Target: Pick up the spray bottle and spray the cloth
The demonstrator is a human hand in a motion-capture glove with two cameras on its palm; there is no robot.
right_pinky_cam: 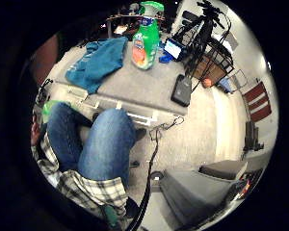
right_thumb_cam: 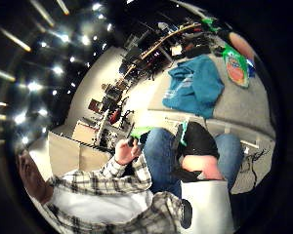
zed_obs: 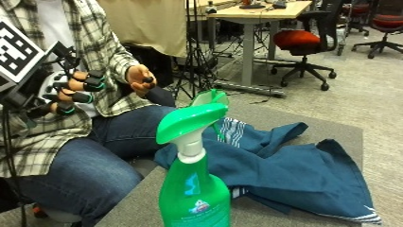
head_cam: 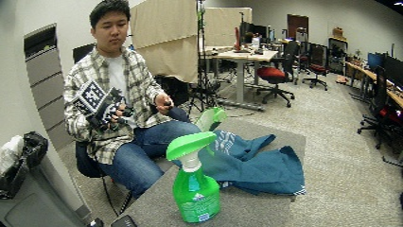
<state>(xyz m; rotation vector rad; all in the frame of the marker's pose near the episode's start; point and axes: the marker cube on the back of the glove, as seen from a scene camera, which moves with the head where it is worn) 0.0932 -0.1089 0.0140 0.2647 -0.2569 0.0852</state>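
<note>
Spray bottle: The green spray bottle (zed_obs: 192, 189) stood upright on the grey table (zed_obs: 290, 215), right at the front of the outside view. Nothing touched it. It was well apart from the gloved fingers, out in front of them and lower down.

Cloth: The blue cloth (zed_obs: 283, 165) lay bunched up on the table just behind the bottle. It was also well away from the fingers. I could not tell if it was wet.

Second green top: Another green spray top (zed_obs: 211, 100) poked up at the table edge behind the cloth, nearer to the person's knees.

Right hand: The gloved right hand (zed_obs: 66, 90) was up by the person's chest, over the lap. Its fingers (zed_obs: 81, 97) were loosely curled and held nothing.

Other hand: The bare hand (zed_obs: 142, 78) was up beside the gloved fingers and held a small dark thing.

Done: Nothing yet, as far as I could see. The bottle was not picked up.

Left to do: Reach forward and down to the bottle, grab its neck, lift it, point it at the cloth and squeeze the trigger.
</note>
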